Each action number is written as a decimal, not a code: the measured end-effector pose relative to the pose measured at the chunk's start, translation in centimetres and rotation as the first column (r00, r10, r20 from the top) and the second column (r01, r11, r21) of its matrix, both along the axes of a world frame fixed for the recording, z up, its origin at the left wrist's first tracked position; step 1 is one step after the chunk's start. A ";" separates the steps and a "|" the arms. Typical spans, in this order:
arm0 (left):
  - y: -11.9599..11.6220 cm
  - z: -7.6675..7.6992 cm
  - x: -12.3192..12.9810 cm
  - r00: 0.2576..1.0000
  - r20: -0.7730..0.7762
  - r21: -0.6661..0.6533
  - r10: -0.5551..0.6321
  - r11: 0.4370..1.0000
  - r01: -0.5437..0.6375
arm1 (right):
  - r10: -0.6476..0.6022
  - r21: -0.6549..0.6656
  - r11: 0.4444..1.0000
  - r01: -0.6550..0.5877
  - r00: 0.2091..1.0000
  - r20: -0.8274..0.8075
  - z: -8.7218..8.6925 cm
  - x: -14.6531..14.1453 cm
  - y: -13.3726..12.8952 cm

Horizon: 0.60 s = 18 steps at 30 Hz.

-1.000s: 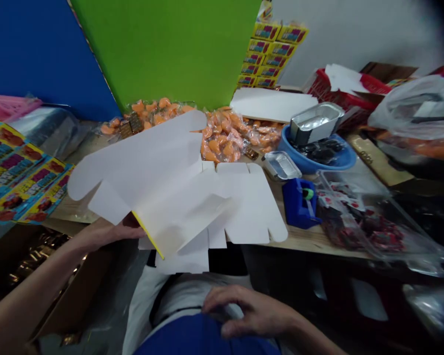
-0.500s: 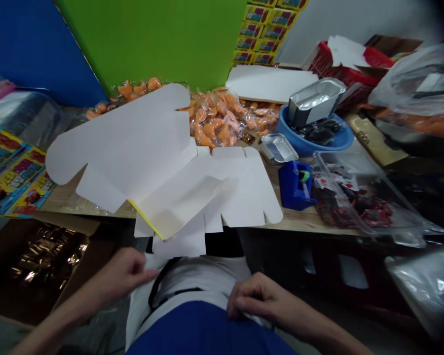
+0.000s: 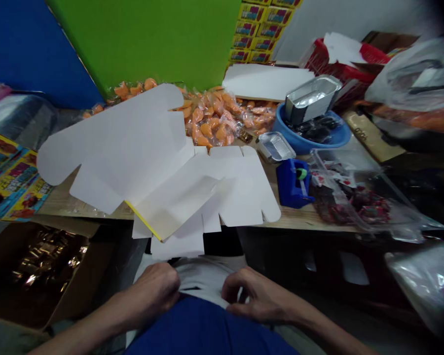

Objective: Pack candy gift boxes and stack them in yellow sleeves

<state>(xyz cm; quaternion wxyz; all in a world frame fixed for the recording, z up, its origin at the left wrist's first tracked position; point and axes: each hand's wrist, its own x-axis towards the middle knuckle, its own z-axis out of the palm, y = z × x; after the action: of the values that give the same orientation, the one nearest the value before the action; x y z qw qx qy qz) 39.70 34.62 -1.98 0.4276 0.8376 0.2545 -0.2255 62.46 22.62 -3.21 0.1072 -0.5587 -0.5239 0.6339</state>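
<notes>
My left hand point(image 3: 158, 288) is closed in a fist at the lower edge of the blue shirt point(image 3: 207, 328), and its fingertips are out of sight. On the other side my right hand point(image 3: 253, 296) pinches the same hem, thumb and forefinger bent together. White cloth point(image 3: 203, 278) lies over my lap between the two hands. Just beyond them, unfolded white cardboard box blanks point(image 3: 240, 190) lie on the wooden table point(image 3: 327, 219) and overhang its front edge. One blank has a yellow edge.
Orange wrapped pieces point(image 3: 210, 116) lie behind the cardboard. To the right are a blue tape dispenser point(image 3: 291, 190), a blue basin point(image 3: 313, 145) with foil trays point(image 3: 314, 98), and a clear plastic box point(image 3: 366, 197). A carton point(image 3: 77, 291) of shiny gold-wrapped pieces stands low at left.
My left hand has moved right and in to the shirt hem, closing there. My right hand has stayed at the hem, its fingers shifting slightly. The view has shifted a little.
</notes>
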 end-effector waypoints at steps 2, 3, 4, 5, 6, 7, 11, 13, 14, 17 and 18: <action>0.1 0.2 0.5 0.998 -0.042 0.043 0.049 0.998 -0.047 | 0.041 0.048 0.998 -0.044 0.998 0.055 0.3 0.0 0.1; 0.2 0.5 0.8 0.994 -0.058 0.046 0.092 0.995 -0.090 | 0.073 0.069 0.994 -0.079 0.994 0.086 0.5 0.0 0.1; 0.4 0.8 1.0 0.988 -0.065 0.037 0.137 0.990 -0.134 | 0.105 0.086 0.989 -0.116 0.988 0.117 0.8 0.0 0.1; 0.6 1.1 1.2 0.983 -0.075 0.019 0.170 0.985 -0.169 | 0.136 0.098 0.984 -0.152 0.980 0.148 1.0 0.0 0.2; 0.7 1.4 1.3 0.979 -0.088 -0.005 0.187 0.982 -0.188 | 0.160 0.109 0.977 -0.182 0.970 0.185 1.2 0.0 0.2; 0.8 1.7 1.3 0.977 -0.090 -0.024 0.195 0.980 -0.198 | 0.174 0.121 0.971 -0.205 0.958 0.228 1.4 0.1 0.2; 0.7 2.2 0.7 0.976 -0.068 -0.046 0.206 0.977 -0.209 | 0.138 0.165 0.964 -0.209 0.922 0.361 2.0 0.8 0.2; 0.7 2.8 0.0 0.983 -0.048 -0.089 0.176 0.980 -0.180 | 0.116 0.148 0.975 -0.167 0.945 0.304 2.4 1.3 0.1; 0.7 3.2 -0.4 0.988 -0.036 -0.129 0.153 0.979 -0.157 | 0.111 0.127 0.981 -0.145 0.963 0.244 2.5 1.7 0.0; 0.9 4.4 -1.9 0.991 -0.056 -0.264 0.124 0.955 -0.135 | 0.161 0.003 0.987 -0.161 0.987 0.019 2.7 2.6 -0.6; 1.0 4.5 -2.6 0.984 -0.108 -0.306 0.142 0.937 -0.169 | 0.187 -0.045 0.981 -0.189 0.981 -0.045 2.6 3.0 -0.8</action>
<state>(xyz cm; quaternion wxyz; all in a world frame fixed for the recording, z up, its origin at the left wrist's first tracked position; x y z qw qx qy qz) 37.08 35.63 2.55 0.5605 0.7260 0.2987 -0.2636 65.42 21.80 -0.56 0.0437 -0.4960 -0.5563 0.6652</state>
